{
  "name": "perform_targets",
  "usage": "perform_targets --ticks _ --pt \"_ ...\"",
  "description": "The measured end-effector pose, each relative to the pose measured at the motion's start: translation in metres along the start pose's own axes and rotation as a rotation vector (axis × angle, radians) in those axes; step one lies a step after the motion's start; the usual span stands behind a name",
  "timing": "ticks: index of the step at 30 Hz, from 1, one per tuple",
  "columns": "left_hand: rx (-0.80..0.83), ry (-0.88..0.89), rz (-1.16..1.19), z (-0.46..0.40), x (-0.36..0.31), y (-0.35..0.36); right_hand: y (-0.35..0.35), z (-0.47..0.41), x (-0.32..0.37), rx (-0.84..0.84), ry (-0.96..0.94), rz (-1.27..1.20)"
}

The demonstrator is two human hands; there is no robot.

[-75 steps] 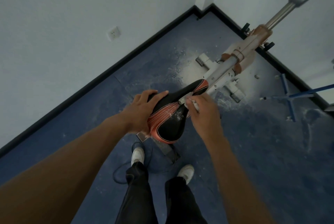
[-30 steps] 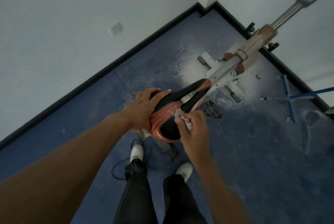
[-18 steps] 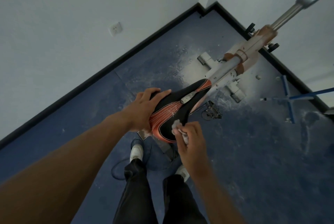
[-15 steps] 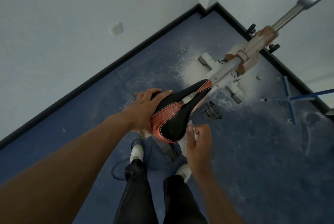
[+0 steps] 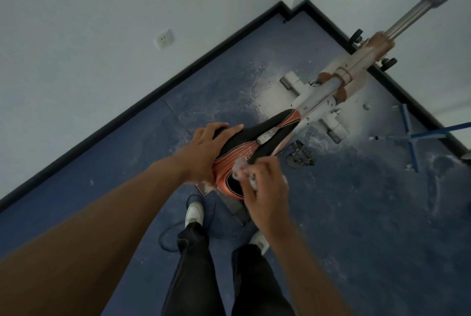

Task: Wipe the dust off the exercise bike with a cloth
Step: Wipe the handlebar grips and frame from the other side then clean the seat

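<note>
Left hand [image 5: 204, 155] lies flat, fingers spread; right hand [image 5: 265, 188] curls in a pinching grip.

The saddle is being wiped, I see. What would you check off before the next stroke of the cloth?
1. Cloth held in the right hand: ok.
2. Cloth touching the saddle: ok.
3. Left hand steadying the saddle's side: ok.
4. Saddle free of dust: not ok, a pale patch remains at its middle.
5. Frame ahead free of dust: not ok, it looks white with powder.
6. Cloth clean enough: cannot tell.
</note>
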State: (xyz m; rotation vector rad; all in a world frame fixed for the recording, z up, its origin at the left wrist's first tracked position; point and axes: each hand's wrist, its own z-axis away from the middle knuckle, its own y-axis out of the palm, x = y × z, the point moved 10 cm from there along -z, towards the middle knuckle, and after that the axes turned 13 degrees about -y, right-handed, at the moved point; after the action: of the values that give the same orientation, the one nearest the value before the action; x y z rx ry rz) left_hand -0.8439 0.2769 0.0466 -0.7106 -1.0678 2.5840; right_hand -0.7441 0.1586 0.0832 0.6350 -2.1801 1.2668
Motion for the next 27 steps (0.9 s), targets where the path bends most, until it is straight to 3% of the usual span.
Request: perform_targets --ticks 2,3,8,14,20,23,27 --pt "0.0 -0.001 -0.005 0.0 -0.001 0.0 0.01 0.007 0.015 0.089 -0.213 0.049" --pt "0.001 -0.003 -0.004 0.0 -0.001 0.0 0.01 0.013 0.011 0.086 -0.228 0.048" --pt "0.003 -0.004 -0.002 -0.001 0.001 0.001 -0.013 0.005 -0.024 -0.066 0.036 -0.02" --pt "0.003 -0.004 -0.006 -0.002 0.001 0.002 0.011 -0.008 0.001 0.138 -0.172 0.063" --pt "0.005 -0.001 -0.002 -0.002 0.001 0.002 -0.012 -0.029 -0.032 0.004 0.121 0.025" --pt "0.001 -0.002 -0.012 -0.002 0.001 0.002 0.0 -0.04 -0.028 0.141 0.189 0.141" --pt "-0.005 -0.007 -0.001 -0.002 0.002 0.001 0.009 -0.024 -0.002 0.295 0.069 0.099"
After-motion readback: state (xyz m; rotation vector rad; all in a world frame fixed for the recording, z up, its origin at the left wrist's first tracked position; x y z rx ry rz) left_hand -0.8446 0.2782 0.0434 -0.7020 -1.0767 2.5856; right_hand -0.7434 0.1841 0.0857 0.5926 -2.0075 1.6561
